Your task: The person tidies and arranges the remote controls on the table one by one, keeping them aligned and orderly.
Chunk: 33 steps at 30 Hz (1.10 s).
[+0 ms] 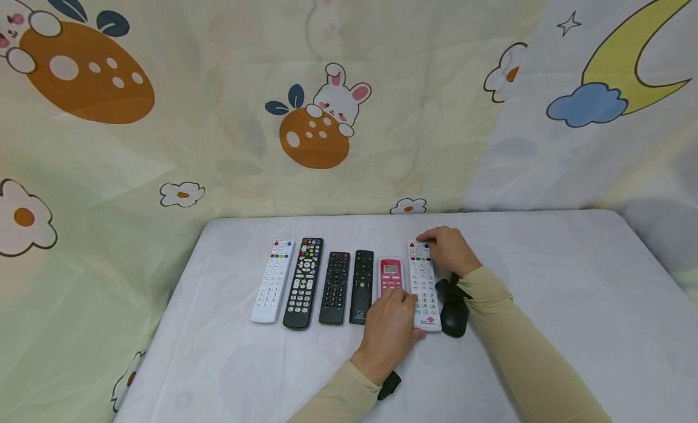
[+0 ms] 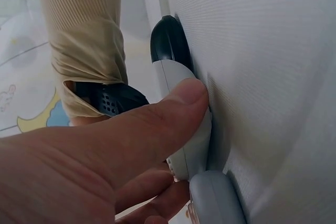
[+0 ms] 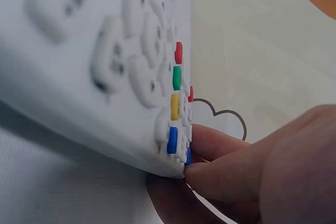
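A white remote control (image 1: 424,289) with colored buttons lies at the right end of a row of remotes. My left hand (image 1: 388,332) holds its near end; the left wrist view shows the thumb pressed on the end of the white remote (image 2: 197,140) and the fingers at its side. At the far end, my right hand (image 1: 451,250) pinches the corner between thumb and fingers, seen closely in the right wrist view beside the colored buttons. A pink-faced remote (image 1: 391,271) sits just left, partly hidden by my left hand. Touching or nearly touching on the right is a black computer mouse (image 1: 454,317).
Leftward along the row are a slim black remote (image 1: 362,286), another black remote (image 1: 335,286), a longer dark remote (image 1: 303,283) and a second white remote (image 1: 273,280). All lie on a white-covered table (image 1: 218,362). A patterned cloth (image 1: 234,138) hangs behind the table.
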Available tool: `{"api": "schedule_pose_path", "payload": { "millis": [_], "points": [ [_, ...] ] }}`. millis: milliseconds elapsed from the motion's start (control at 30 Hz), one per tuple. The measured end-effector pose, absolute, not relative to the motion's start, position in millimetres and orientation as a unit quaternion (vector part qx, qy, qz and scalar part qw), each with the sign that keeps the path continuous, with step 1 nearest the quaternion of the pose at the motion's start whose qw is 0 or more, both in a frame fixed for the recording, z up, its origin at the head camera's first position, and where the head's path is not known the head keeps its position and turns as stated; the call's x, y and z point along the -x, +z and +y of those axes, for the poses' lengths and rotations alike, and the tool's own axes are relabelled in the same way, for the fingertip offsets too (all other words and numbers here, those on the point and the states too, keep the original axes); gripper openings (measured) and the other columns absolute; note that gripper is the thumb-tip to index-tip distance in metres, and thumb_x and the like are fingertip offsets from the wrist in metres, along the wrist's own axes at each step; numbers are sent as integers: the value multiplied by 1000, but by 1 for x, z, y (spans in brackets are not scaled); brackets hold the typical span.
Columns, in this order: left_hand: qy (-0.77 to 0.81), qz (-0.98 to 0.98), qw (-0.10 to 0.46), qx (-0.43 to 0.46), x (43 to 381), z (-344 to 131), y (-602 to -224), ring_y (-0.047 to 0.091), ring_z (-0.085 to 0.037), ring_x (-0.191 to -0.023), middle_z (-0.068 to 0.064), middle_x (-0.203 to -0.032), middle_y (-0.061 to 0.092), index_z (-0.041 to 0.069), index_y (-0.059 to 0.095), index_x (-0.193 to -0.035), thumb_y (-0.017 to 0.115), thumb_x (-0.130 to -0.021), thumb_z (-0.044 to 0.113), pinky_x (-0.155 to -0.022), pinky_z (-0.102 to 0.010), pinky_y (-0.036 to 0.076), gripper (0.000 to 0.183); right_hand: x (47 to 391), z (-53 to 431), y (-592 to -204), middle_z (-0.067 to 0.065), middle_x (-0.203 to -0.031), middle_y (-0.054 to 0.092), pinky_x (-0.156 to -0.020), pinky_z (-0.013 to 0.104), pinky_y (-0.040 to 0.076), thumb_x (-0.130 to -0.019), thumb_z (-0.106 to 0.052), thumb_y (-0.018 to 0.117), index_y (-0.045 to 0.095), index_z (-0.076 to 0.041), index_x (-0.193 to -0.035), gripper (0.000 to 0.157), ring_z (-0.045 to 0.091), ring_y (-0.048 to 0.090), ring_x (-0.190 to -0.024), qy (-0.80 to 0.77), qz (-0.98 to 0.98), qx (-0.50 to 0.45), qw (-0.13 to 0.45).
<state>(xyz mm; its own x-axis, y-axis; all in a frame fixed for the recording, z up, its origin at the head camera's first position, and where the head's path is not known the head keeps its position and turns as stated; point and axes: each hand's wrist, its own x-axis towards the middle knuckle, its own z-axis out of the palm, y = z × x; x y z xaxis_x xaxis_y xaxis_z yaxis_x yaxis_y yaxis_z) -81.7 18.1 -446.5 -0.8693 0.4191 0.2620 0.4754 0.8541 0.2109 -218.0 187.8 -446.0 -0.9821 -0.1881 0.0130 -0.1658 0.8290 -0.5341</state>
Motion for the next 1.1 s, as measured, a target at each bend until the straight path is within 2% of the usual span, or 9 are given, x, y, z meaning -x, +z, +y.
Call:
{"api": "schedule_pose_path", "payload": {
  "millis": [633, 1100],
  "points": [
    [-145, -957, 95, 234, 82, 18, -446, 52, -12, -87, 0, -94, 58, 10, 68, -108, 85, -60, 41, -67, -25, 45, 60, 216, 187, -444, 16, -114, 62, -87, 46, 45, -91, -2, 48, 67, -4, -111, 28, 30, 57, -101, -279, 956, 87, 25],
    [-153, -953, 101, 241, 80, 19, -444, 50, -12, -90, 1, -98, 58, 12, 68, -111, 85, -59, 44, -72, -23, 44, 63, 201, 202, -432, 18, -116, 60, -89, 49, 43, -92, -2, 45, 65, -3, -113, 29, 33, 55, -106, -294, 950, 106, -20]
  ]
}}
